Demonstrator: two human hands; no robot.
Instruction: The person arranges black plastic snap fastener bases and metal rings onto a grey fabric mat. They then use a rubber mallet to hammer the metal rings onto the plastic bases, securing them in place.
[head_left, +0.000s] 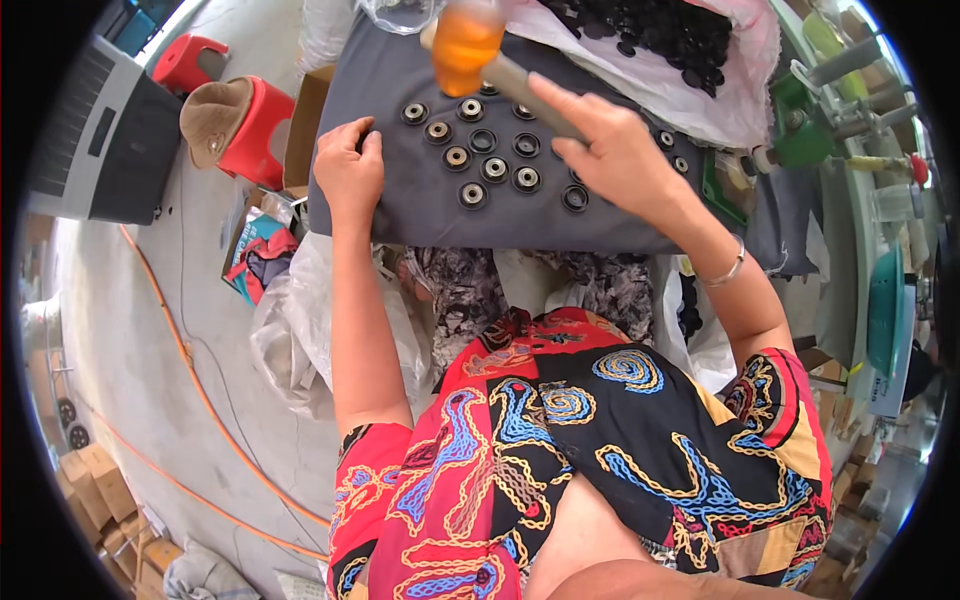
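Note:
My right hand (622, 150) is wrapped round the wooden handle of a mallet (468, 55) with an orange head. The mallet is raised over the far part of the dark grey table (420, 225), its head blurred. My left hand (348, 165) rests at the table's left side with its fingers curled, and whatever they may hold is hidden. Between my hands lie several black round parts, some with a metal bearing (494, 169) in the centre. Others, such as a black ring (482, 141), show a dark centre with no bright metal.
A white sack (750, 60) heaped with small black parts lies at the table's far right. Green machinery (800, 130) stands on the right. To the left are a red stool (262, 135) with a hat, a cardboard box (303, 130) and an orange hose (190, 360) across the floor.

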